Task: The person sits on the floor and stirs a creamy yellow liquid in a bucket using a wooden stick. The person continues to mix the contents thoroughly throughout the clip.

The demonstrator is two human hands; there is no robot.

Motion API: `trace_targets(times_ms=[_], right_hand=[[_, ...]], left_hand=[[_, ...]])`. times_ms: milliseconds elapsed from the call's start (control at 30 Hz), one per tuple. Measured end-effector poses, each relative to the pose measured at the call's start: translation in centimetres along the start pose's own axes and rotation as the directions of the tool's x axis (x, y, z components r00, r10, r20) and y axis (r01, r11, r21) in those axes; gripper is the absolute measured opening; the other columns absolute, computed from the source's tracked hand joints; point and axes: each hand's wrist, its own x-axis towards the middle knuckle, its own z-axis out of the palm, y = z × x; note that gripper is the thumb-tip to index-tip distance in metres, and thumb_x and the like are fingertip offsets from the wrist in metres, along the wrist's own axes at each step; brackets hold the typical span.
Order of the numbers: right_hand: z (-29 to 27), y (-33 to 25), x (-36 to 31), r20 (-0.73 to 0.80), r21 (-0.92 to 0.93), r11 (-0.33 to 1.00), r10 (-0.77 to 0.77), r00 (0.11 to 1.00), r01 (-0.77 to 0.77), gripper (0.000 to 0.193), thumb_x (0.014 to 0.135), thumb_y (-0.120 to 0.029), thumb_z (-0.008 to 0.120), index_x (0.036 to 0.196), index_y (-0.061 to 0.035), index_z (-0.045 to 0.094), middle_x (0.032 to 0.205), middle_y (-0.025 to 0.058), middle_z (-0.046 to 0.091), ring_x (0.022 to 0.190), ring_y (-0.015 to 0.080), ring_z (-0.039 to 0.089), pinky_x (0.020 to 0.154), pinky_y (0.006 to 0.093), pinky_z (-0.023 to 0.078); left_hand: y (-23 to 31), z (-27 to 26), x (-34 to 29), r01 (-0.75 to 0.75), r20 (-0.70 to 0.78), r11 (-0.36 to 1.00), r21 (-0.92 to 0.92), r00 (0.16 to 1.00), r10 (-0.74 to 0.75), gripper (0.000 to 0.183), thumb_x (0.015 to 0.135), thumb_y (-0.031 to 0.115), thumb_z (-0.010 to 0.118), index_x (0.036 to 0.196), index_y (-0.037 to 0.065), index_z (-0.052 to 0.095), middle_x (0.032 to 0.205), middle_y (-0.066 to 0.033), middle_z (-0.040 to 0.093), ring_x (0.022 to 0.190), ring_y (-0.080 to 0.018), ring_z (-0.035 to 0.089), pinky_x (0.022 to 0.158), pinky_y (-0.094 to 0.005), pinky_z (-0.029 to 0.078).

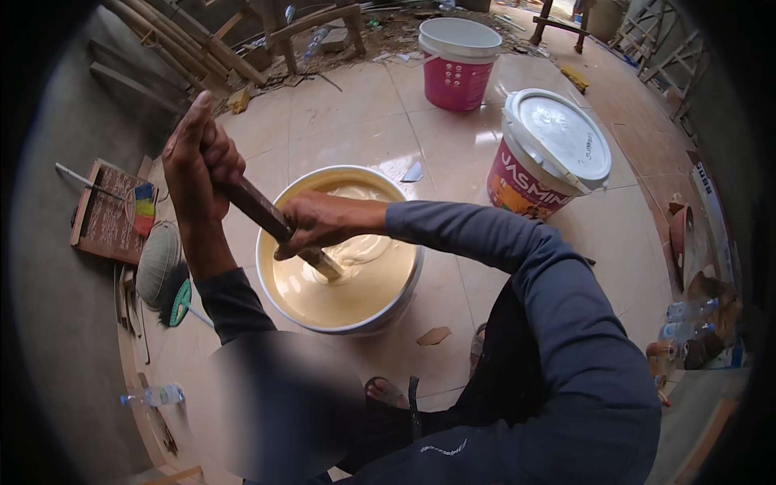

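A wooden stick (257, 207) slants down into a large white bucket (411, 293) of cream-coloured paint (347, 295). My left hand (202, 158) is closed around the stick's upper end, thumb pointing up. Lower down, my right hand (319, 222) wraps the same stick, just over the paint, with its forearm crossing the bucket's right rim. The stick's lower end is sunk in the paint and hidden. Swirls and ridges mark the paint's surface around it.
Behind the bucket stand an open pink pail (459, 77) and a lidded pail (558, 137). A green brush (181, 303) and a rounded grey-green object (159, 265) lie at left. Plastic bottles (687, 323) are at right; another bottle (158, 395) lies lower left. Wood scraps line the back.
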Motion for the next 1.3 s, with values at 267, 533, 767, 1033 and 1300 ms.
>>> trace_targets(times_ms=[267, 533, 767, 1033, 1300], right_hand=[[1.5, -6.6, 1.1, -0.083, -0.059, 0.978, -0.202, 0.976, 0.198, 0.033, 0.087, -0.035, 0.082, 0.088, -0.0039, 0.071, 0.08, 0.0119, 0.072, 0.072, 0.028, 0.07, 0.069, 0.0412, 0.053], [-1.6, -4.7, 2.0, -0.234, -0.395, 0.918, -0.148, 0.961, 0.046, 0.034, 0.089, -0.038, 0.078, 0.093, -0.0053, 0.068, 0.083, 0.013, 0.068, 0.077, 0.0344, 0.069, 0.072, 0.047, 0.052], [-1.9, 0.7, 0.4, -0.245, -0.304, 0.945, 0.049, 0.968, -0.125, 0.03, 0.093, -0.031, 0.077, 0.091, -0.0025, 0.068, 0.073, 0.0092, 0.068, 0.068, 0.0184, 0.065, 0.066, 0.0361, 0.05], [0.1, -0.6, -0.8, -0.11, -0.013, 0.992, 0.126, 0.986, -0.128, 0.035, 0.092, -0.035, 0.078, 0.098, -0.0018, 0.073, 0.083, 0.0112, 0.073, 0.078, 0.0208, 0.07, 0.075, 0.0378, 0.053], [1.3, -6.1, -0.1, -0.068, 0.009, 0.993, -0.117, 0.991, 0.118, 0.029, 0.091, -0.028, 0.082, 0.098, -0.0022, 0.07, 0.08, 0.0054, 0.069, 0.076, 0.0139, 0.065, 0.072, 0.0336, 0.053]], left_hand=[[7.4, 2.8, -5.6, -0.383, -0.165, 0.918, 0.1, 0.904, 0.394, 0.05, 0.096, 0.048, 0.073, 0.062, 0.019, 0.05, 0.043, 0.005, 0.041, 0.029, -0.0065, 0.036, 0.027, -0.0241, 0.031], [4.6, 1.4, -3.1, -0.435, -0.134, 0.899, 0.048, 0.889, 0.437, 0.056, 0.096, 0.059, 0.068, 0.063, 0.021, 0.043, 0.045, 0.0074, 0.034, 0.033, -0.0064, 0.032, 0.031, -0.0253, 0.029], [-1.1, 0.4, -0.1, -0.241, 0.025, 0.965, -0.103, 0.969, 0.245, 0.054, 0.1, 0.058, 0.063, 0.068, 0.019, 0.044, 0.051, 0.0066, 0.036, 0.038, -0.0078, 0.036, 0.039, -0.0272, 0.036], [0.4, 0.7, -0.3, -0.04, 0.06, 0.996, -0.075, 0.997, 0.044, 0.051, 0.1, 0.051, 0.067, 0.069, 0.017, 0.045, 0.052, 0.0059, 0.039, 0.038, -0.0076, 0.04, 0.037, -0.0269, 0.038], [8.2, 4.9, -6.7, -0.227, -0.068, 0.961, 0.16, 0.968, 0.24, 0.05, 0.093, 0.05, 0.076, 0.067, 0.018, 0.048, 0.05, 0.0066, 0.04, 0.036, -0.0044, 0.037, 0.034, -0.0231, 0.031]])
